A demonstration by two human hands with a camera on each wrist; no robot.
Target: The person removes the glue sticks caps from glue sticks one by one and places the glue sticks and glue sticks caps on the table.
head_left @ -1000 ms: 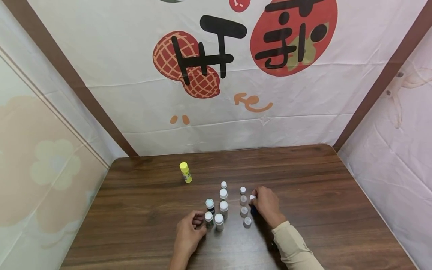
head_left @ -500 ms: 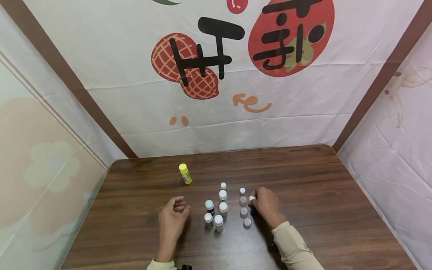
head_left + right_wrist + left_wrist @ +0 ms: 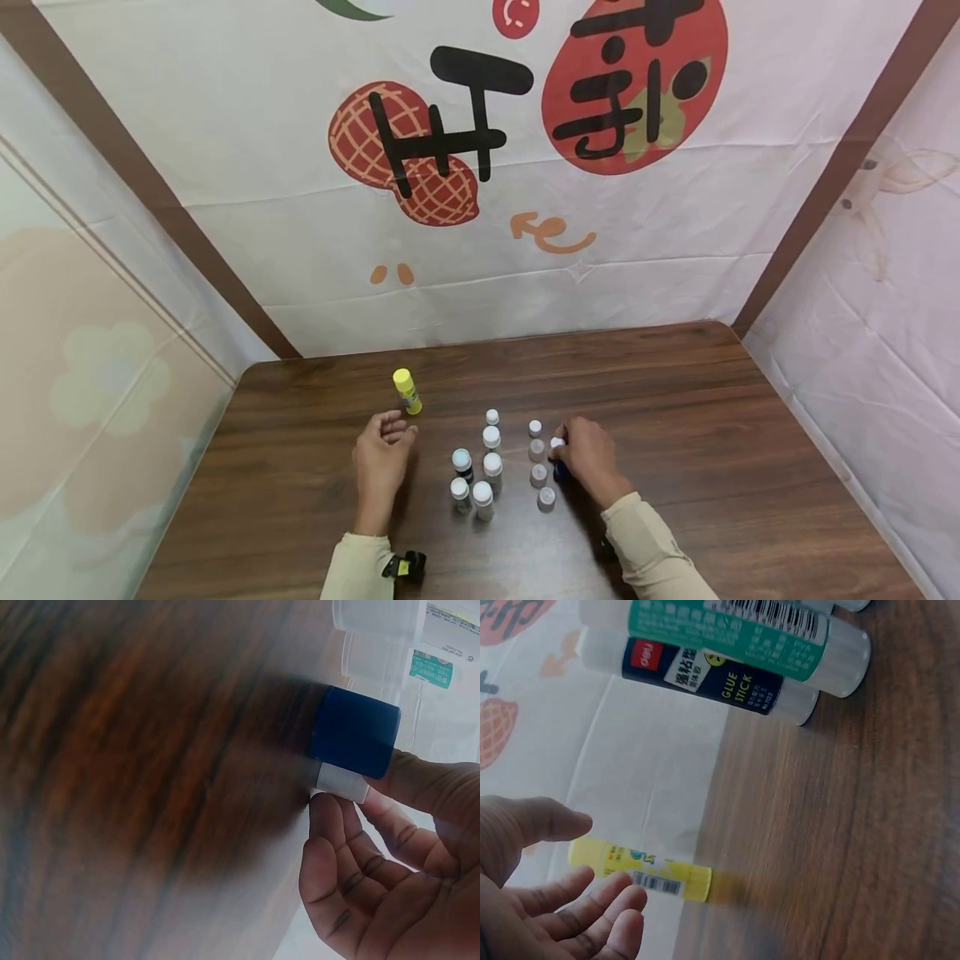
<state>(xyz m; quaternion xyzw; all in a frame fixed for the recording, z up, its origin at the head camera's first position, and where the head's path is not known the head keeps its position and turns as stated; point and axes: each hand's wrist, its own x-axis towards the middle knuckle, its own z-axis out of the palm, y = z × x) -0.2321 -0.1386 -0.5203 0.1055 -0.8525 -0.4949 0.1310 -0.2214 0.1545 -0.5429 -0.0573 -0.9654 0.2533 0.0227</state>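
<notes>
My left hand point(image 3: 381, 458) holds nothing, its fingers loosely bent, just in front of a yellow glue stick point(image 3: 407, 392) standing upright. In the left wrist view that yellow glue stick point(image 3: 641, 868) appears beyond the fingertips, with a gap hard to judge. At the right, my right hand point(image 3: 592, 457) pinches a small white cap point(image 3: 341, 782) at the tabletop. Close by that cap stands a dark blue cap point(image 3: 356, 731), near my thumb. Several white-capped glue sticks stand in a cluster between the hands, among them a navy one point(image 3: 697, 679) and a green one point(image 3: 731, 634).
Left of the right hand runs a column of small caps, the nearest being a translucent cap point(image 3: 546, 498). The wooden table point(image 3: 712, 433) meets a printed cloth wall point(image 3: 450, 308) at its back edge.
My left hand has left the glue stick cluster, moving left and then forward toward the yellow glue stick. The right hand stays on the white cap. The head view has shifted slightly.
</notes>
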